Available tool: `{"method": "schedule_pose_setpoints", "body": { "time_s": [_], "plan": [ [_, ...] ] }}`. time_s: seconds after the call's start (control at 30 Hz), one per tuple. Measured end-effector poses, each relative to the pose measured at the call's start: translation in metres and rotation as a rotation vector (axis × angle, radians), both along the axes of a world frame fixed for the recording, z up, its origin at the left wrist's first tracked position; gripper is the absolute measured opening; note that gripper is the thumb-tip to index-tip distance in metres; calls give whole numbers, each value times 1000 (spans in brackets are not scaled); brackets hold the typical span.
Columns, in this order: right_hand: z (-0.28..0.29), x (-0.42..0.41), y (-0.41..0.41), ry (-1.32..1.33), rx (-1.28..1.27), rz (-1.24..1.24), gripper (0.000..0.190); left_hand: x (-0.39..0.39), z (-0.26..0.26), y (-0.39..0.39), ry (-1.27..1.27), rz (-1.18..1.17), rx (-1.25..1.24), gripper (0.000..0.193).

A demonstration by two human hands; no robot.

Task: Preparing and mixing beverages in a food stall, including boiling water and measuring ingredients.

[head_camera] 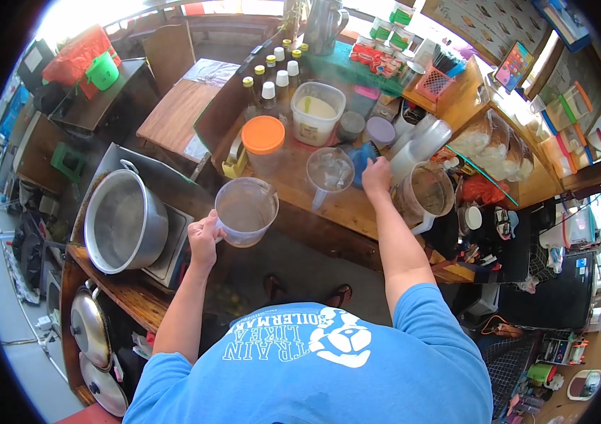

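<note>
My left hand (205, 233) grips the handle of a translucent plastic jug (245, 214), held above the floor between the stove and the wooden counter. Brown residue marks the jug's inner wall. At the counter, my right hand (376, 177) has its fingers on a blue plastic object (362, 158), whose exact kind I cannot make out. Just left of that object, another clear jug (330, 172) contains what looks like ice. To the right of my right hand is a larger plastic pitcher (423, 193) with brown residue inside.
A large aluminium pot (125, 222) sits on the stove at left. On the counter (292, 183) stand an orange-lidded jar (263, 139), a tub of pale liquid (317, 114), several capped bottles (268, 95) and stacked plastic cups (420, 148). Stacked cans (385, 45) stand farther back.
</note>
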State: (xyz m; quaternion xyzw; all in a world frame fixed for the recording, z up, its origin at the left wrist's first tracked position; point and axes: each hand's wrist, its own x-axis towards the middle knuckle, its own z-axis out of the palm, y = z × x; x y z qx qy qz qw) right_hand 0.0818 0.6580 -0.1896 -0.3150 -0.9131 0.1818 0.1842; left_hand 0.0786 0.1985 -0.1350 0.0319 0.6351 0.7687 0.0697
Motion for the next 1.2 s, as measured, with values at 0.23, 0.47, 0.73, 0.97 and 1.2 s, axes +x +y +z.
{"method": "schedule_pose_setpoints", "body": {
  "time_s": [0.23,0.47,0.73,0.97,1.2],
  "plan": [
    [50,-2,-14,63,-57,-295,59,-1,10,-37,25,-4,1,47],
    [81,17,-30,-219,90,-174,80,-3,18,-54,15,-27,35,49],
    [91,53,-72,-379,117,-74,71,0,7,-69,-4,-33,63,49],
    [83,108,-93,-358,-81,-232,71,2,8,-74,26,-3,101,49],
    [95,144,-95,-306,-105,-213,60,5,14,-81,46,-8,112,48]
  ]
}}
